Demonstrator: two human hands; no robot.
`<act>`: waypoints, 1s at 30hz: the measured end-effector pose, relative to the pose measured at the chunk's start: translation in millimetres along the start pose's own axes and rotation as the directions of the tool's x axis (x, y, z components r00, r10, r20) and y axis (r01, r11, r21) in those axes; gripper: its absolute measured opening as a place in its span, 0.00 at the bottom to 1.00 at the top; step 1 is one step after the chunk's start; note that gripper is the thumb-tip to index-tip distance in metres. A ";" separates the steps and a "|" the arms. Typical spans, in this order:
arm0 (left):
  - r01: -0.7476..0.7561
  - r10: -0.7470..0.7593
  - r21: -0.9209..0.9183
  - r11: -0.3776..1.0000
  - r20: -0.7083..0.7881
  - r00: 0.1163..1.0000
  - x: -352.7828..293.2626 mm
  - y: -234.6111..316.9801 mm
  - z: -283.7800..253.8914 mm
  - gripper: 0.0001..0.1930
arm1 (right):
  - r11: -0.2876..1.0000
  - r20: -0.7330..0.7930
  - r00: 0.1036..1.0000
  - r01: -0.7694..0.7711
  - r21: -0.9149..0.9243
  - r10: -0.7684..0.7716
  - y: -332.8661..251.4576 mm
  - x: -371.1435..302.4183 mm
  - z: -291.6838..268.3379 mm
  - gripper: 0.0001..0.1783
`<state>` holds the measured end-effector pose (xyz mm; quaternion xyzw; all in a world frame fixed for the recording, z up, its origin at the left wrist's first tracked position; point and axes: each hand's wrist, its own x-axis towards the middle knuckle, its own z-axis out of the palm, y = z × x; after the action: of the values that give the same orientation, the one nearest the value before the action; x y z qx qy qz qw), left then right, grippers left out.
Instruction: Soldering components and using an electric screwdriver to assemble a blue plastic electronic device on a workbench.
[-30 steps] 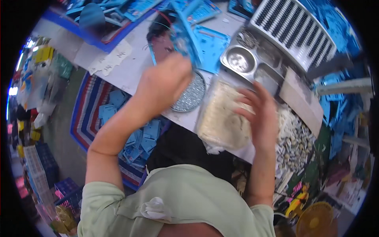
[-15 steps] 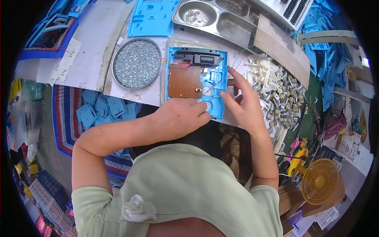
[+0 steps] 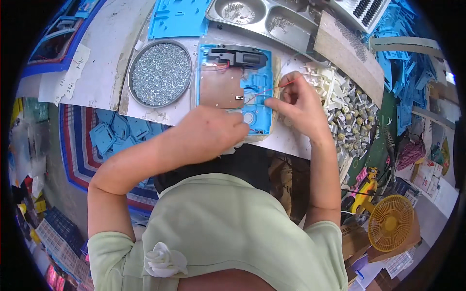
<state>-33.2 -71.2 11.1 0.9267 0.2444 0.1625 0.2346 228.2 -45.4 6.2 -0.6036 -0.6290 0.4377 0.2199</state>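
Observation:
A blue plastic housing (image 3: 265,112) lies on the table in front of me. A brown circuit board (image 3: 219,87) covers its left half, and a black plastic part (image 3: 245,59) runs along its far side. My right hand (image 3: 307,109) is at the housing's right edge, its thumb and forefinger closed on a thin red wire (image 3: 269,90) that stretches out of the housing. My left hand (image 3: 206,133) rests over the near edge with fingers curled by a round recess (image 3: 249,118); what those fingers hold is hidden.
To the left stands a round metal tray (image 3: 160,72) of small screws. White plastic pieces and small motors (image 3: 352,116) are heaped at the right. Behind are a compartmented steel tray (image 3: 286,29) and a blue panel (image 3: 177,19). A striped bag (image 3: 80,145) of blue parts sits below left.
My right hand has come off the housing's side and pinches the red wire, pulled out to the right. The left hand stays at the near edge. The view has shifted slightly.

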 end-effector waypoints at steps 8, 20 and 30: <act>0.029 -0.036 -0.147 0.989 -0.040 0.999 5.1 -12.2 5.2 0.08 | 0.958 0.065 0.997 -0.054 0.280 0.037 0.8 18.9 -10.4 0.18; -0.113 0.116 -0.132 0.985 0.016 0.993 8.3 -36.3 -9.9 0.10 | 0.991 -0.204 0.976 -0.049 0.125 0.074 2.1 13.4 10.0 0.11; 0.076 -0.151 -0.283 0.956 -0.252 0.956 16.0 -3.8 0.0 0.15 | 0.900 -0.347 0.850 0.434 0.039 -0.395 -32.5 -61.9 27.0 0.07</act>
<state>-21.4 -59.8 12.1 0.8394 0.3029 0.3056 0.3322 198.9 -108.3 34.3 -0.5043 -0.6720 0.3080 0.4463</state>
